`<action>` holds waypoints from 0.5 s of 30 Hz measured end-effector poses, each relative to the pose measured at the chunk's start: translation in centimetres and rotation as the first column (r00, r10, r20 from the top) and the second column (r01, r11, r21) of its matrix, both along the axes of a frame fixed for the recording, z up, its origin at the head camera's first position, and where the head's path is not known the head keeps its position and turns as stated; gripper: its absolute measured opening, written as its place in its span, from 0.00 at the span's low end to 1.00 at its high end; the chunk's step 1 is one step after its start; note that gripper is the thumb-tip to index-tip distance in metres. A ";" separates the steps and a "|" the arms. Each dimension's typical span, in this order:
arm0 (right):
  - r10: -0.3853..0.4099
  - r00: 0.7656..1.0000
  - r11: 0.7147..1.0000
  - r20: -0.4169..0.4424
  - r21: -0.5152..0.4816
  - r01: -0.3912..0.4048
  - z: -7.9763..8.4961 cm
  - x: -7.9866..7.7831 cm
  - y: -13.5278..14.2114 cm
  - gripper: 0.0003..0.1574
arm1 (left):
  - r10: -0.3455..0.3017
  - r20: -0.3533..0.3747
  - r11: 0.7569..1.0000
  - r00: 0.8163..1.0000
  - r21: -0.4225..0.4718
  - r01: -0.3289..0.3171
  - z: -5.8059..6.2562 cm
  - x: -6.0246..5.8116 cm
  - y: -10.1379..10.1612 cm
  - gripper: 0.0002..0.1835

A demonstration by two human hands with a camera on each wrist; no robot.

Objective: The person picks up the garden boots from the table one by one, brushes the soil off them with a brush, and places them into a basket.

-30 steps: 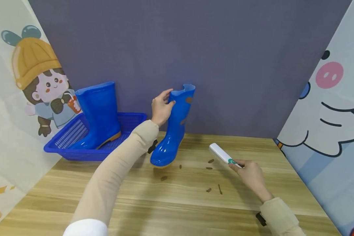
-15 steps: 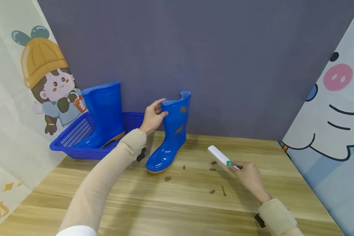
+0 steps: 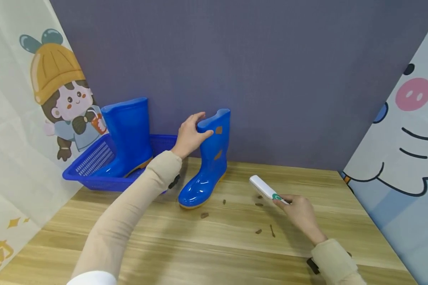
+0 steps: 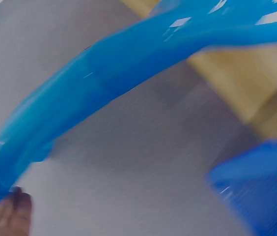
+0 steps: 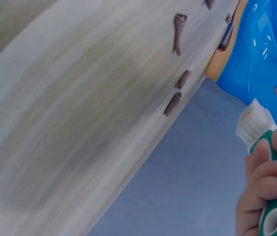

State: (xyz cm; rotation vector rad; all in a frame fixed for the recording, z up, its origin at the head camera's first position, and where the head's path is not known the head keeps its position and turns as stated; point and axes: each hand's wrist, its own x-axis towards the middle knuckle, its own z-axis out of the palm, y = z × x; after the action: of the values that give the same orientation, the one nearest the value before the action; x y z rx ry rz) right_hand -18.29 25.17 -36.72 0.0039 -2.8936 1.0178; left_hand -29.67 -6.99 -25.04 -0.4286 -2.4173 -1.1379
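A blue rain boot (image 3: 204,170) stands upright on the wooden table, its toe towards me and two brown patches on its shaft. My left hand (image 3: 190,136) is at its top rim, thumb over the near side and fingers at the edge. In the left wrist view, the fingertips (image 4: 21,206) show beside the boot's end. My right hand (image 3: 301,213) grips the handle of a white and green brush (image 3: 263,187), bristles facing down left, apart from the boot. The right wrist view shows the brush's pale bristles (image 5: 254,122) and fingers curled round its green handle.
A blue plastic basket (image 3: 92,183) stands at the back left with a second blue boot (image 3: 128,126) in it. Several brown bits (image 3: 204,215) lie scattered on the table (image 3: 185,253). A grey-purple wall (image 3: 289,87) closes off the back.
The held boot has come from a tilt to standing on the table and turned slightly. My left thumb has shifted further across its shaft. The right hand and brush have hardly moved.
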 end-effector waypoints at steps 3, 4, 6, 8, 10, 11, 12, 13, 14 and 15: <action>0.003 1.000 1.000 0.002 -0.012 -0.003 0.2 -0.2 -0.4 0.29 | 0.119 -0.048 0.975 0.992 -0.183 -0.126 1.2 0.6 0.6 0.31; 0.001 1.000 1.000 -0.001 -0.015 -0.001 0.2 -0.2 -0.6 0.29 | 0.143 -0.053 0.965 0.988 -0.216 -0.151 1.4 0.8 0.7 0.30; -0.009 1.000 1.000 -0.007 -0.023 0.009 0.2 -0.4 -0.9 0.28 | 0.163 -0.054 0.958 0.985 -0.230 -0.171 1.7 0.9 0.7 0.28; -0.020 1.000 0.999 -0.017 -0.042 0.019 0.2 -0.5 -1.3 0.28 | 0.153 -0.032 0.967 0.988 -0.199 -0.157 1.7 0.8 0.4 0.27; -0.033 0.999 0.997 -0.041 -0.071 0.030 0.1 -0.7 -1.7 0.27 | 0.117 -0.023 0.983 0.993 -0.139 -0.119 1.3 0.5 -0.1 0.26; -0.042 0.998 0.995 -0.054 -0.096 0.037 0.1 -0.8 -1.9 0.27 | 0.095 -0.020 0.990 0.995 -0.104 -0.096 1.0 0.4 -0.4 0.26; -0.054 0.996 0.991 -0.075 -0.125 0.045 0.1 -0.9 -2.2 0.26 | 0.071 -0.019 0.995 0.997 -0.072 -0.073 0.7 0.2 -0.7 0.25; -0.064 0.992 0.987 -0.108 -0.156 0.046 0.1 -1.1 -2.5 0.26 | 0.051 -0.017 0.998 0.999 -0.039 -0.051 0.4 0.1 -1.0 0.25; -0.070 0.988 0.981 -0.139 -0.192 0.042 0.1 -1.3 -2.9 0.26 | 0.030 -0.018 1.000 0.999 -0.008 -0.030 0.1 -0.1 -1.3 0.24; -0.083 0.982 0.973 -0.170 -0.225 0.044 0.1 -1.5 -3.4 0.25 | 0.010 -0.016 1.000 1.000 0.027 -0.010 -0.2 -0.3 -1.6 0.24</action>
State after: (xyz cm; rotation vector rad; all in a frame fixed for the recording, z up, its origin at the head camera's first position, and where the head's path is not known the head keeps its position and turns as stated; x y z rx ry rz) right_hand -19.81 21.80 -36.64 -0.0100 -2.5910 1.2515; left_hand -29.95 -8.59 -25.23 -0.4154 -2.3847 -1.1565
